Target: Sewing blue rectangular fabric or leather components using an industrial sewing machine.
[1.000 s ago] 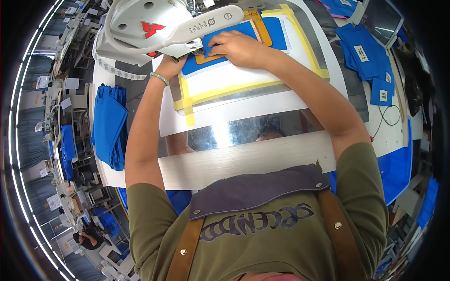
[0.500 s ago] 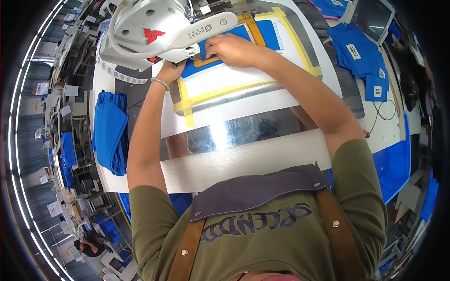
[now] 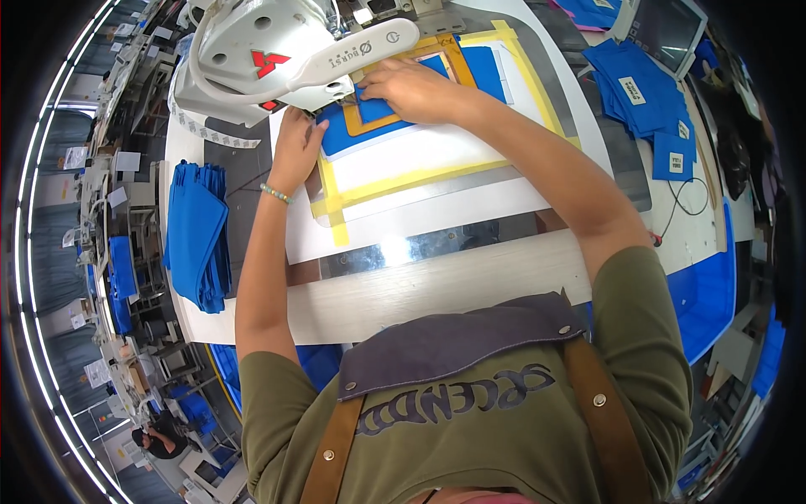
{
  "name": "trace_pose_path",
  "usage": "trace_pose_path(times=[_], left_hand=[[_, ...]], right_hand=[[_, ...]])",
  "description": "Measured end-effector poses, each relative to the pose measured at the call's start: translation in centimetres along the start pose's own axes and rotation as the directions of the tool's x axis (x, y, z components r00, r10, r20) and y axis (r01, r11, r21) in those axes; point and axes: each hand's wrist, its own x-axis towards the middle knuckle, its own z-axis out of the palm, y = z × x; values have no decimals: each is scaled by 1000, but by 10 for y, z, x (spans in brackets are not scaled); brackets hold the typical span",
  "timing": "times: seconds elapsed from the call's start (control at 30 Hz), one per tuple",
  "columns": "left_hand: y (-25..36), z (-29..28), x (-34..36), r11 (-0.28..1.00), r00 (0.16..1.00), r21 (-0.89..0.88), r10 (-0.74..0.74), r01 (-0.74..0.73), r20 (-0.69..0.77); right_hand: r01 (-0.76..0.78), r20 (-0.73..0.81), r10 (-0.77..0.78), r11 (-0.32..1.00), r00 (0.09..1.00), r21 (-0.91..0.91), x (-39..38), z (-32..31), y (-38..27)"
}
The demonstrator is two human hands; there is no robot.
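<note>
My right hand (image 3: 409, 90) rests on a blue fabric piece (image 3: 340, 139) and an orange frame (image 3: 369, 130), fingers bent and slightly apart. These lie on a white sheet edged with yellow tape (image 3: 411, 170). By the sheet's left edge is my left hand (image 3: 295, 151), its thumb held away from the fingers. Its fingertips are partly covered by the white sewing machine head (image 3: 252, 50), and I see nothing held in it. The machine's long arm-like cover (image 3: 357, 57) reaches over the fabric close to my right fingers; the needle area is hidden.
A stack of folded blue fabric pieces (image 3: 197, 239) stands at the left. More blue pieces with white labels (image 3: 634, 92) lie at the right, near a tilted screen (image 3: 663, 34). A blue bin (image 3: 701, 302) sits at the lower right, below the table edge.
The taped sheet has shifted a little toward me, and more of the orange frame shows. My left hand has drawn back from under the machine head; my right hand has moved slightly left.
</note>
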Motion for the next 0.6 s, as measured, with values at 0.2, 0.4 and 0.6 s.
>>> trace_pose_path(times=[0.2,0.4,0.6], left_hand=[[26,-15,-33,993,997,106,42,-48,58],[55,-17,-47,997,994,58,40,-46,97],[79,-10,-34,996,987,14,90,-92,131]], right_hand=[[31,43,-32,999,999,30,-11,-6,-11],[83,61,-84,996,995,24,-23,-9,-24],[99,7,-100,994,995,55,-43,-27,-22]])
